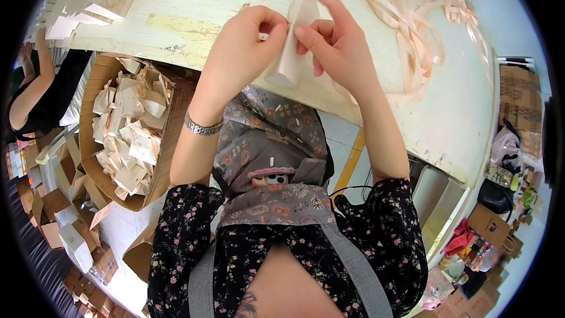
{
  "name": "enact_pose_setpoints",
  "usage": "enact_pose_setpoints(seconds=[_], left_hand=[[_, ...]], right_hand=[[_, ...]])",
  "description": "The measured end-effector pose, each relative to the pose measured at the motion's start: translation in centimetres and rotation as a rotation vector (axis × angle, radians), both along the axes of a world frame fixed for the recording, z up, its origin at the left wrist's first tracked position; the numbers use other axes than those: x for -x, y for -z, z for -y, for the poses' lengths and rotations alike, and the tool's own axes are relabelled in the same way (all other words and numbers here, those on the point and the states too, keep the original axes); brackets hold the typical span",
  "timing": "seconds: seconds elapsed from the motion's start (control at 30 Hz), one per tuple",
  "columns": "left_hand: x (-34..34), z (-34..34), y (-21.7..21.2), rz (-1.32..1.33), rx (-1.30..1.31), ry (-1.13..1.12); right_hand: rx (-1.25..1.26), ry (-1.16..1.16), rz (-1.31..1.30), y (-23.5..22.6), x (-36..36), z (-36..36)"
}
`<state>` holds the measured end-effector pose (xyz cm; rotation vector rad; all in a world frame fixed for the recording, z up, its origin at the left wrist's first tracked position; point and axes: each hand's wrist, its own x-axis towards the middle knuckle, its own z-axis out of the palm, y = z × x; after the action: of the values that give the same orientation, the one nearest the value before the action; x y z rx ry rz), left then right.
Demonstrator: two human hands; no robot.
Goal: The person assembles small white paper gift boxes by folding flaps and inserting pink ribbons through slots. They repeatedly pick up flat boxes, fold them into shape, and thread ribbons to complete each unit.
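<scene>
A narrow white paper box (289, 62) is held tilted over the near part of the worktable. On its left side my left hand (244, 41) is closed, thumb and forefinger pinched against the box's edge; a small white bit shows between its fingers, too little to name. My right hand (335, 41) grips the box from the right: the thumb presses on its face, some fingers curl behind it, and the forefinger stretches up, slightly blurred. Right of that hand, pale pink ribbon (412, 41) lies in a loose tangle on the table.
A whitish worn worktable (194, 0) spans the front. At its left stands a cardboard carton (94, 135) full of folded white paper boxes (138, 112). White pieces stand at the table's upper left. Another person's arm (35, 82) shows far left. Cartons and bags line the right wall.
</scene>
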<state>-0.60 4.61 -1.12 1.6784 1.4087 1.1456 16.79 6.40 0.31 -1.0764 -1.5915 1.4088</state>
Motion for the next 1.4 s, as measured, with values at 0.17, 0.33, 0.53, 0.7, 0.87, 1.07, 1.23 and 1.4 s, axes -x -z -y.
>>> enact_pose_setpoints(seconds=[0.17,0.33,0.53,0.7,0.87,1.07,1.23,1.4], left_hand=[[3.7,-0.1,-3.3,0.159,0.386,0.175],[9.3,0.5,-9.2,1.188,0.151,0.451],[2.2,-0.5,-11.8,0.273,-0.126,0.195],[-2.6,1.1,-6.8,-0.113,-0.501,-0.024],[-2.4,0.2,-3.1,-0.376,-0.619,-0.031],[-1.9,-0.4,-2.9,0.079,0.022,-0.003],[-0.8,-1.2,-2.2,0.537,0.198,0.274],[-1.0,-1.3,-4.0,0.427,0.228,0.470]], right_hand=[[-0.248,-0.063,0.264,0.2,-0.3,-0.4],[-0.327,-0.023,0.324,-0.4,0.4,-0.2],[-0.441,0.125,0.341,-4.9,0.0,0.5],[-0.203,0.103,-0.093,-6.7,-0.7,-0.7],[0.108,-0.353,-0.281,-9.0,-1.8,-1.4],[-0.101,0.092,-0.085,-5.0,-0.7,-2.9],[-0.248,0.172,-0.107,-4.5,-0.4,-1.6],[-0.217,0.215,-0.314,-3.6,-0.2,-2.7]])
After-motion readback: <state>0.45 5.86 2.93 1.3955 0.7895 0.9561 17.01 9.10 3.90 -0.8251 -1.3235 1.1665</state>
